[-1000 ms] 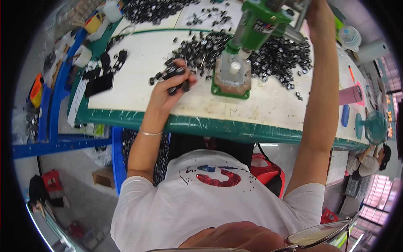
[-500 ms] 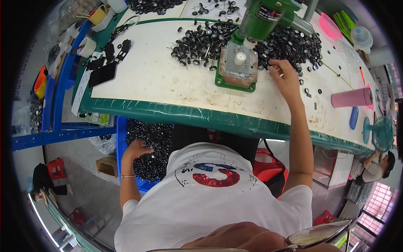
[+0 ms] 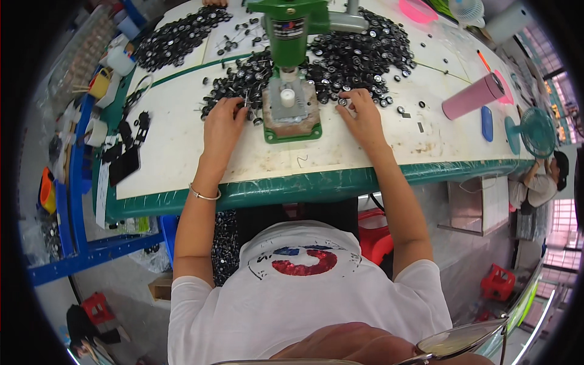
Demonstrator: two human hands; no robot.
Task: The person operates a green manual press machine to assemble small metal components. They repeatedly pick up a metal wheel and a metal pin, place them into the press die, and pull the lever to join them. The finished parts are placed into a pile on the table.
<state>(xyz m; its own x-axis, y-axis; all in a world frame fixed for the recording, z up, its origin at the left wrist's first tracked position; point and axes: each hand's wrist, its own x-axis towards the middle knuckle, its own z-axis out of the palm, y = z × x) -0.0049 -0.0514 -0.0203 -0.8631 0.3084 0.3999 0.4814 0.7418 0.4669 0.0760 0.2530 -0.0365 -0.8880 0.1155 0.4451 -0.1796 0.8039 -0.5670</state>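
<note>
A green hand press [image 3: 291,27] stands on a white, green-edged table [image 3: 292,185], and a white cylinder [image 3: 288,97] sits on its base plate [image 3: 292,118]. My left hand [image 3: 224,125] rests just left of the base, its fingertips pinched on a small part at the edge of a pile of small black parts [image 3: 240,79]. My right hand [image 3: 363,117] lies just right of the base, with its fingers spread and touching loose black parts [image 3: 365,55].
A pink tumbler [image 3: 474,97], a blue case [image 3: 486,123] and a teal fan [image 3: 538,131] stand at the right end. Another person [image 3: 538,182] works beyond it. At the left are a blue rack [image 3: 67,194] and a black phone [image 3: 125,164]. A bin of black parts [image 3: 224,243] sits under the table.
My left hand came up from the bin under the table to the left of the press base. My right hand left the press lever and settled to the right of the base.
</note>
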